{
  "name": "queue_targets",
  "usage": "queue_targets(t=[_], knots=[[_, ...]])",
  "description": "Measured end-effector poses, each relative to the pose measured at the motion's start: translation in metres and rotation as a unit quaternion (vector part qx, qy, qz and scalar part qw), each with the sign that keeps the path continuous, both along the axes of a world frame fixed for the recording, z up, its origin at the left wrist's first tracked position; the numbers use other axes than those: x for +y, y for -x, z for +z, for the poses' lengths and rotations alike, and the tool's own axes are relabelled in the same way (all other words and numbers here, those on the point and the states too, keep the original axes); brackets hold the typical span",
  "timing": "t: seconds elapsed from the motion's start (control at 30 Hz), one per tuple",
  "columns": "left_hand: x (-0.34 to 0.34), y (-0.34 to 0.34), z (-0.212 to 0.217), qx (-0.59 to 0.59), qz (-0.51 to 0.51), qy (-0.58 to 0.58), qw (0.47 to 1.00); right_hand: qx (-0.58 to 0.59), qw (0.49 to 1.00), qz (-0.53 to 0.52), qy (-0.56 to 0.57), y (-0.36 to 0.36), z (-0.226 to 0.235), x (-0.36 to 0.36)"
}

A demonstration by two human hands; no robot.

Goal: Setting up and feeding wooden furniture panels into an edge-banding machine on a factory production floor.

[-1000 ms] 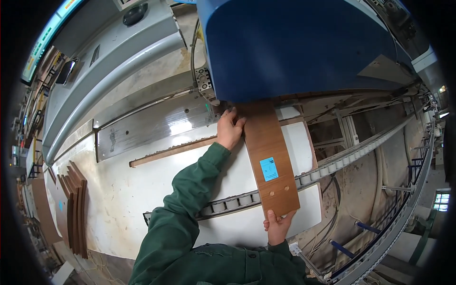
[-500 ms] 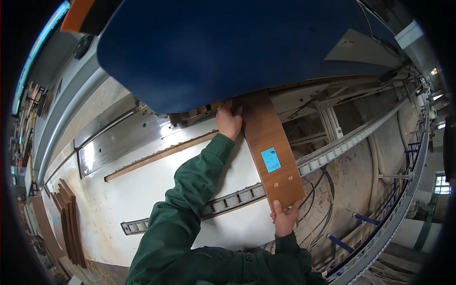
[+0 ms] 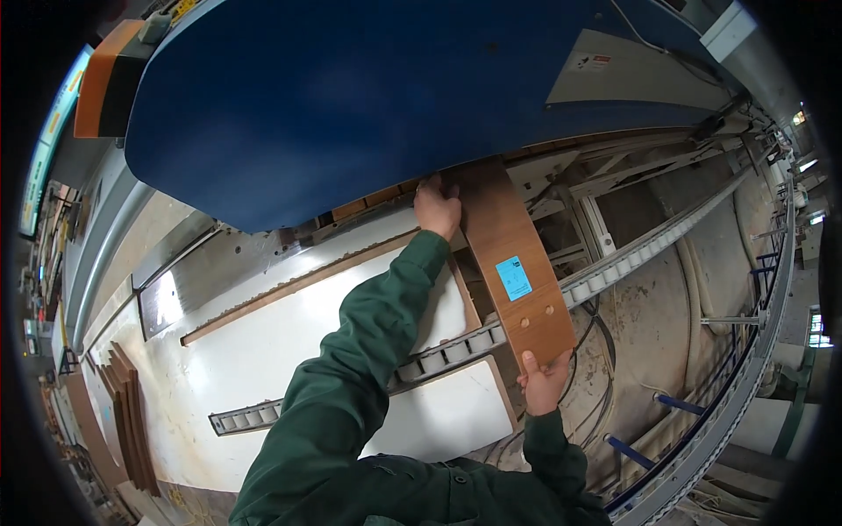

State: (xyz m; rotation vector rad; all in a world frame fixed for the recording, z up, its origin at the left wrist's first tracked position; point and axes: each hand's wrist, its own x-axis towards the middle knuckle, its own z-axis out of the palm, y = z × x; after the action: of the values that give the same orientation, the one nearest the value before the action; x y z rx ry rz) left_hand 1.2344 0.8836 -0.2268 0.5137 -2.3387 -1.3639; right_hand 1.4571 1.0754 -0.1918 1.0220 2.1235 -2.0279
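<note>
A long brown wood-grain board (image 3: 517,232) with a blue label (image 3: 514,278) and two round holes lies across the roller rail (image 3: 443,354). Its far end runs under the big blue machine cover (image 3: 351,96). My left hand (image 3: 437,210) is at the board's far left edge, close beneath the cover, with curled fingers and the thumb against the edge. The fingertips are partly hidden there. My right hand (image 3: 543,384) pinches the near end, thumb on top and the other fingers partly hidden below.
A white panel surface (image 3: 289,351) with brown edges lies left of the board, with a narrow brown strip (image 3: 289,289) on it. Several brown boards (image 3: 132,421) stand at the far left. Black cables (image 3: 605,351) hang at the right, near a curved metal rail (image 3: 745,368).
The board and both hands have shifted right along the machine, uncovering the white panel's right edge. The view has also shifted, so more of the blue cover shows.
</note>
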Motion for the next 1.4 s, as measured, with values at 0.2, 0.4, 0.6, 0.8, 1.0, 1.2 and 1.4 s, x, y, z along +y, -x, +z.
queue_targets(t=[0.2,0.4,0.6,0.8,1.0,1.2,1.4], knots=[[0.035,0.031,-0.01,0.004,-0.017,-0.006,1.0,0.019,1.0,0.0,-0.023,0.022,0.0,0.037],[0.081,0.058,-0.021,0.004,0.013,-0.167,0.986,0.039,0.994,-0.005,-0.101,0.041,-0.014,0.083],[0.09,-0.015,0.031,0.064,-0.041,-0.129,0.989,-0.039,0.985,0.002,-0.167,0.074,-0.02,0.105],[-0.036,-0.161,0.066,0.08,-0.213,-0.182,0.957,0.017,0.984,-0.026,-0.173,0.106,-0.057,0.181],[-0.309,-0.359,0.055,0.104,0.029,-0.011,0.994,0.004,0.968,-0.117,-0.221,0.104,-0.075,0.184],[-0.536,-0.58,0.113,-0.031,0.275,0.352,0.894,0.228,0.963,-0.104,-0.097,-0.011,-0.01,0.048],[-0.724,-0.686,0.139,-0.195,0.341,0.382,0.836,0.187,0.964,0.011,-0.191,-0.067,-0.027,-0.081]])
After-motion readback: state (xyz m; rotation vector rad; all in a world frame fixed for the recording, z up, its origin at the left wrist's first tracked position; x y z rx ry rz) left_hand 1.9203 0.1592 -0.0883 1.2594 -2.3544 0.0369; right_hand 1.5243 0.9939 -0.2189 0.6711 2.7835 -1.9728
